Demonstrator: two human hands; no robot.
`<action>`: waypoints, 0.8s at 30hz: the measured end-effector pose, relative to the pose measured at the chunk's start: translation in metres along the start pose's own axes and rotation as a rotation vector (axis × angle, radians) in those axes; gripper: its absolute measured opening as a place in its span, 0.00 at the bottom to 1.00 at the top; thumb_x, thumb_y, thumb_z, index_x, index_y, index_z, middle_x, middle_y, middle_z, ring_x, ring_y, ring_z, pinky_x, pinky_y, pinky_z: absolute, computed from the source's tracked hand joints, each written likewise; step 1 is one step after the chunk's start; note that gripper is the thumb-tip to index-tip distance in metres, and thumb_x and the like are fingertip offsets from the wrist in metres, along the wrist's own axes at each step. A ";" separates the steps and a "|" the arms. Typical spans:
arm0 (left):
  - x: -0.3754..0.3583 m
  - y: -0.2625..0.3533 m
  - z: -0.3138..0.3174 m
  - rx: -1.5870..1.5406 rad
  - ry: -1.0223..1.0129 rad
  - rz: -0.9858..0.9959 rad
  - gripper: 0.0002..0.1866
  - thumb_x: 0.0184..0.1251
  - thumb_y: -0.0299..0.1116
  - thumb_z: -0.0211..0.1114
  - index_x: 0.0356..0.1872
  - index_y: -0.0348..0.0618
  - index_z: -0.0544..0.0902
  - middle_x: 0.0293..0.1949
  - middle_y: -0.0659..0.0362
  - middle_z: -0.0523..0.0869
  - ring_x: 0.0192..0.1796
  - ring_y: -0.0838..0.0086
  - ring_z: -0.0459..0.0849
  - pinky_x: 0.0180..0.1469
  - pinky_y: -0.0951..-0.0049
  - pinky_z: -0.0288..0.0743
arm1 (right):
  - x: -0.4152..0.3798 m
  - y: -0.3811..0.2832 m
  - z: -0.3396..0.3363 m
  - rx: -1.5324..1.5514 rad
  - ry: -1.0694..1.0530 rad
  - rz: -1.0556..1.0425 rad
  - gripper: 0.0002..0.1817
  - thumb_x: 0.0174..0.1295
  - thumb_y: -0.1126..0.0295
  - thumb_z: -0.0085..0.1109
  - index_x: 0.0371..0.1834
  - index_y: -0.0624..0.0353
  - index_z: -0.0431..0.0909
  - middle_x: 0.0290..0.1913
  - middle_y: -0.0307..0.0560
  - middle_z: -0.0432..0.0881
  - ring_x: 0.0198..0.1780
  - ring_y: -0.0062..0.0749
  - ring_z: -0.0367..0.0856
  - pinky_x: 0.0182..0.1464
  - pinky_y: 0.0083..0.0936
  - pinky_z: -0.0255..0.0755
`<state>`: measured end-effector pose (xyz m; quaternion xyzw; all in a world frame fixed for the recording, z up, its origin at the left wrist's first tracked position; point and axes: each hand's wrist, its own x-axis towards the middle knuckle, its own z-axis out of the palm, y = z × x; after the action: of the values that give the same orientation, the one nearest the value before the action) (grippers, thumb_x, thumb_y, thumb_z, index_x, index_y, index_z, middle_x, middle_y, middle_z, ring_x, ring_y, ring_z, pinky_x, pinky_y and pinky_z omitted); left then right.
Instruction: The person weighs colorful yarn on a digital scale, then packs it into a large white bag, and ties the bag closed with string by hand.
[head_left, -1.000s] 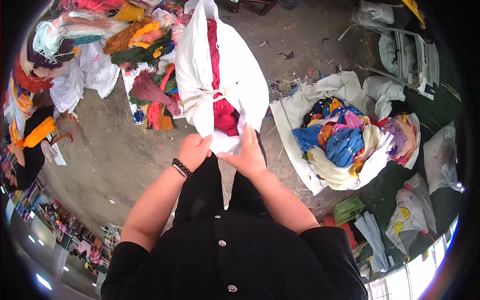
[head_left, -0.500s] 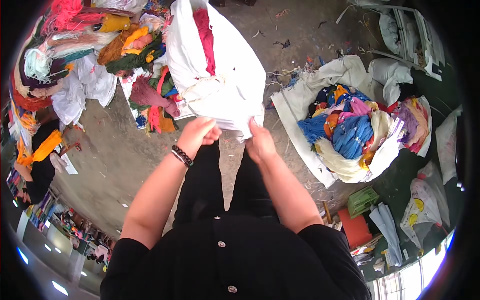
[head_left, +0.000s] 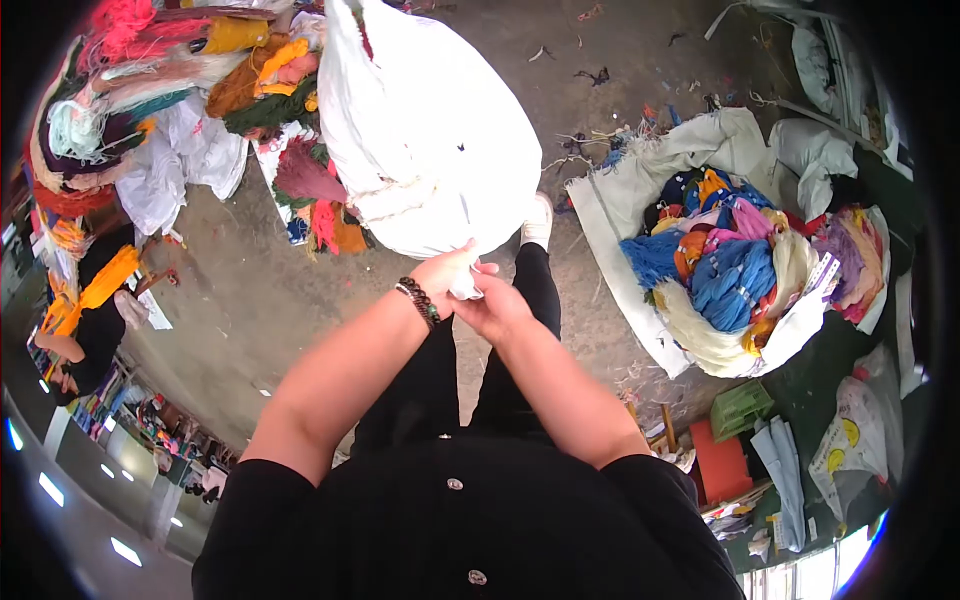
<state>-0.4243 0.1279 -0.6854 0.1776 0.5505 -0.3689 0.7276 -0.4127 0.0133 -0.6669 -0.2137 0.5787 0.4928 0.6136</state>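
A large, full white sack [head_left: 450,130] lies on the floor in front of my feet, its near end gathered toward me. My left hand [head_left: 447,274], with dark beaded bracelets on the wrist, is closed on the sack's bunched near edge. My right hand [head_left: 497,308] meets it from the right, closed around the same twist of white cloth, a small end of which pokes out between the hands. A slim strip of dark red shows at the sack's far left opening.
Colourful yarn hanks [head_left: 160,70] are heaped at the far left beside white plastic bags [head_left: 180,165]. To the right, an opened woven sack [head_left: 600,230] holds blue, pink and cream hanks. A green crate [head_left: 741,409] stands at lower right. Another person's dark sleeve [head_left: 95,345] is at left.
My hands have come together and drawn the sack's edge nearer. The opening that showed red material is now mostly covered by white cloth, and a shoe has come into view.
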 end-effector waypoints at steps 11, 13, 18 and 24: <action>-0.033 0.009 0.012 -0.219 -0.108 -0.136 0.12 0.63 0.39 0.59 0.21 0.55 0.68 0.15 0.75 0.63 0.19 0.90 0.63 0.20 0.87 0.58 | -0.041 -0.044 0.099 -1.019 0.043 -0.580 0.18 0.62 0.58 0.55 0.42 0.65 0.77 0.30 0.45 0.82 0.27 0.23 0.78 0.31 0.21 0.72; -0.032 0.005 0.003 -0.406 -0.188 -0.230 0.10 0.66 0.33 0.54 0.24 0.51 0.70 0.16 0.72 0.66 0.15 0.89 0.60 0.13 0.89 0.52 | -0.032 -0.046 0.097 -0.948 0.052 -0.596 0.19 0.62 0.56 0.54 0.34 0.65 0.77 0.25 0.44 0.81 0.25 0.26 0.78 0.28 0.22 0.71; -0.050 -0.011 0.001 -0.600 -0.333 -0.285 0.07 0.69 0.31 0.49 0.29 0.45 0.70 0.15 0.72 0.62 0.14 0.90 0.59 0.12 0.89 0.51 | -0.050 -0.036 0.044 -1.483 0.414 -0.833 0.23 0.58 0.52 0.56 0.25 0.66 0.76 0.22 0.52 0.80 0.27 0.36 0.81 0.33 0.30 0.72; -0.047 -0.034 -0.014 1.465 0.479 0.685 0.12 0.59 0.33 0.53 0.36 0.34 0.77 0.32 0.43 0.82 0.37 0.48 0.80 0.38 0.53 0.73 | -0.025 -0.003 0.076 -1.858 0.284 -0.507 0.28 0.61 0.49 0.46 0.42 0.69 0.76 0.41 0.65 0.79 0.47 0.54 0.78 0.51 0.41 0.70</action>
<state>-0.4645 0.1302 -0.6415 0.8352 0.2272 -0.3442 0.3638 -0.3678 0.0661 -0.6262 -0.7885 -0.0352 0.5760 0.2128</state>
